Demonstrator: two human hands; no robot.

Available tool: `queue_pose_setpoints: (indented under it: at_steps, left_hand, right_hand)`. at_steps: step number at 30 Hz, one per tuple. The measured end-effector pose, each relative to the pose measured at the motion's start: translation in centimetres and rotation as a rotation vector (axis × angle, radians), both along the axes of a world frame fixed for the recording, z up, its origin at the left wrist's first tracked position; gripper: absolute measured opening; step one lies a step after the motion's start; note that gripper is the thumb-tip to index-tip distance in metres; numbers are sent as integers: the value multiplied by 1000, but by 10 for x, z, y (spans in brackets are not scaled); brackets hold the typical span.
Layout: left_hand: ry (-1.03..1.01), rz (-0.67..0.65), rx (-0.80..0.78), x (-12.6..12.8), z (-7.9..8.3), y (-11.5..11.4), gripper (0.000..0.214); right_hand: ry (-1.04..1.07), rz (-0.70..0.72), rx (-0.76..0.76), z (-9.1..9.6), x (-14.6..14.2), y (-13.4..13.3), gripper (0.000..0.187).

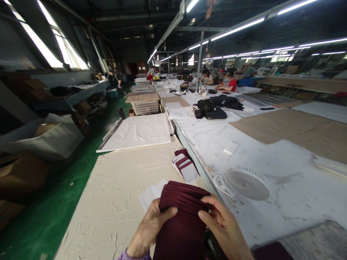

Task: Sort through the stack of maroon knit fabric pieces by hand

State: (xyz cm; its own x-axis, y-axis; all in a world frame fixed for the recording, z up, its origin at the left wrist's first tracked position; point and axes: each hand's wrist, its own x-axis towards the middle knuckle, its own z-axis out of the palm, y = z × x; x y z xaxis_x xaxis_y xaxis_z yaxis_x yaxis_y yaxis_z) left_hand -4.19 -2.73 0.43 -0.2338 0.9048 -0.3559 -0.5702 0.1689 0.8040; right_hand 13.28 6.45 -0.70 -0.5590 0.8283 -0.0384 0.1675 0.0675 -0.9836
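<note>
A fanned stack of maroon fabric pieces (180, 229) is held up before me, its layered edges stepped along the top. My left hand (151, 224) grips the stack at its left side, thumb across the front and fingers behind. At the right edge, my right hand (226, 222) has the layers between its thumb and fingers. Just beyond the stack, white sheets (148, 195) lie on the cream-covered table (114, 191). Farther along, by the table's right edge, is an overlapping row of maroon and white pieces (185, 166).
A white fan (246, 184) lies on the white table to the right, near a small white block (231, 148). Black garments (214, 107) are piled beyond. A crate (145, 107) stands ahead. The green floor (89, 169) runs along the left. Several people sit farther back.
</note>
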Motion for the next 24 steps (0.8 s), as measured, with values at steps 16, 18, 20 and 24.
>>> queue_pose_setpoints:
  at_steps: [16,18,20,24]
  left_hand:
    - [-94,361,33,2,-3,12,22]
    - [-96,376,35,0,-4,13,23]
    - [-95,378,37,-1,-6,13,23]
    - [-98,366,34,2,-10,13,23]
  right_hand:
    - [-237,228,220,0,-10,-2,28]
    - [-229,253,257,-3,-11,-3,28]
    - [-240,189,362,-8,-11,-3,27]
    - [-260,-60,659,-16,-13,-1,19]
